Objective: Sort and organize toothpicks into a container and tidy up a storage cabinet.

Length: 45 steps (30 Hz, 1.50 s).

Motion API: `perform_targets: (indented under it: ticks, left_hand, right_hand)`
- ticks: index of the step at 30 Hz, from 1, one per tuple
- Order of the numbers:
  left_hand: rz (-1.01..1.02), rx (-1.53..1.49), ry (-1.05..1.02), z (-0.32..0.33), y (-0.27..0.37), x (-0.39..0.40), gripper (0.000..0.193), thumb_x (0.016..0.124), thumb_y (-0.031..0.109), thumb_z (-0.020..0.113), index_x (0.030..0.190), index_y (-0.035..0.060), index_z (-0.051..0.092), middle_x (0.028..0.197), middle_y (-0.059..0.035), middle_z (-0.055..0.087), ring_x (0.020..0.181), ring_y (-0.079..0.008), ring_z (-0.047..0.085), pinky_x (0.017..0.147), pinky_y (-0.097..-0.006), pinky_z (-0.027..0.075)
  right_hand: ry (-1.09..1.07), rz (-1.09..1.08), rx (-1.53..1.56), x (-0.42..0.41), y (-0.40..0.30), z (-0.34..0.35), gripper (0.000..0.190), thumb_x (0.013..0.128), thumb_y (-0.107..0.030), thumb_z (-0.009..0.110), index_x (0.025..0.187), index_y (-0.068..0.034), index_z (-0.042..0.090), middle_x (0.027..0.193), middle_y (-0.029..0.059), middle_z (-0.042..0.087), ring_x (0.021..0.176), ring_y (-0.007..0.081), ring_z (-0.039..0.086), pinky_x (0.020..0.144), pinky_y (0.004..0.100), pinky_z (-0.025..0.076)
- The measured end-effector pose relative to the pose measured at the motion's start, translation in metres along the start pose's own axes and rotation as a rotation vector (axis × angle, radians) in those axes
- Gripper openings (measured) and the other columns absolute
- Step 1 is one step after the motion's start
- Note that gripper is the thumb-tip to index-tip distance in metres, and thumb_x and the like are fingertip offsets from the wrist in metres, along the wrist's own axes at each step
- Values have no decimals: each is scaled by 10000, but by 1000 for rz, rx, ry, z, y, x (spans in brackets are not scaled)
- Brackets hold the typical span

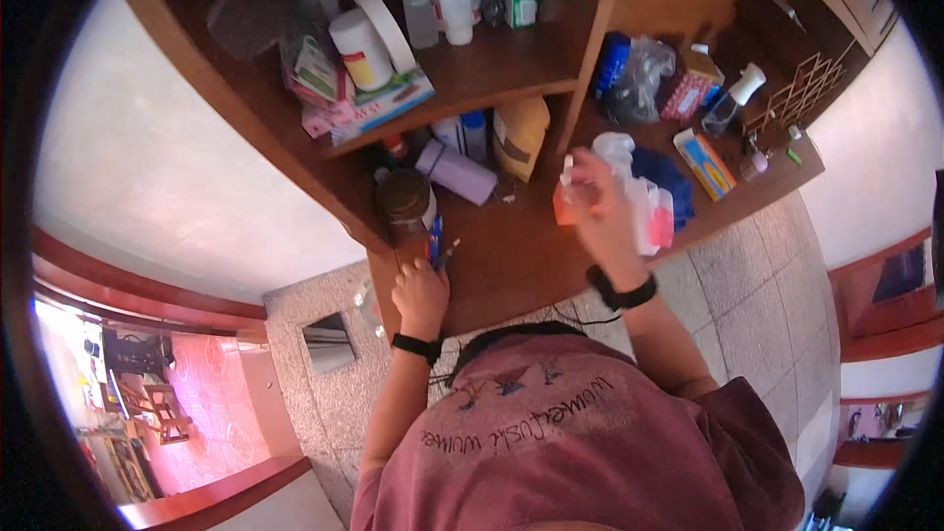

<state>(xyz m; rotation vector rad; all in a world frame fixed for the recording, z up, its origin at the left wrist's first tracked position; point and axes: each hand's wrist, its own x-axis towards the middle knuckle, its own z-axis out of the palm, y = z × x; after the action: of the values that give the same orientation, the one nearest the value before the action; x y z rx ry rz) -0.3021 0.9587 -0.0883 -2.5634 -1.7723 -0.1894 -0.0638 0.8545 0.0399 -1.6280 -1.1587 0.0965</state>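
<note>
My left hand point(420, 296) is curled at the front left of the wooden shelf board point(509, 265). Slim blue items point(435, 237), possibly pens or a tube, stick out from its fingers. Blurred by motion, my right hand point(606, 210) is over the right part of the board. By its fingertips are a small white object point(567, 168) and an orange item point(565, 208); whether it holds either is unclear. Beside that hand lie translucent and pink plastic packaging point(650, 217) and a dark blue cloth point(675, 181).
A brown-lidded jar point(405, 199), a lilac case point(457, 172) and a yellow pouch point(521, 134) stand behind. Higher up, a shelf holds a white tub point(361, 50) and bottles. A spray bottle point(734, 99) and a yellow-blue box point(704, 164) are at right. A wooden divider point(596, 44) separates the compartments.
</note>
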Motion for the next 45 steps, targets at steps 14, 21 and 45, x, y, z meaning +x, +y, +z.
perform_targets:
  ticks: [14, 21, 45]
  left_hand:
    - [108, 66, 48, -26, 8, -4, 675, 684, 523, 696, 1137, 51, 528, 991, -140, 554, 937, -328, 546, 725, -444, 456]
    - [-8, 126, 111, -16, 24, -19, 656, 738, 474, 666, 1253, 106, 493, 1053, -127, 541, 949, -320, 543, 728, -452, 452]
    - [-187, 92, 110, -46, 98, 14, 594, 795, 472, 623, 1177, 35, 497, 1007, -168, 589, 960, -347, 598, 693, -432, 522]
  right_hand:
    - [311, 236, -262, -63, 198, -163, 308, 819, -35, 616, 1125, -39, 582, 890, 77, 634, 744, 149, 593, 668, 268, 485]
    - [83, 116, -596, -45, 206, -165, 402, 749, -50, 671, 1141, -67, 583, 1055, 185, 614, 981, 329, 584, 832, 383, 474]
    - [-395, 340, -222, 28, 252, -193, 694, 613, -77, 682, 1273, -3, 478, 1126, 159, 601, 1039, 282, 576, 919, 345, 432]
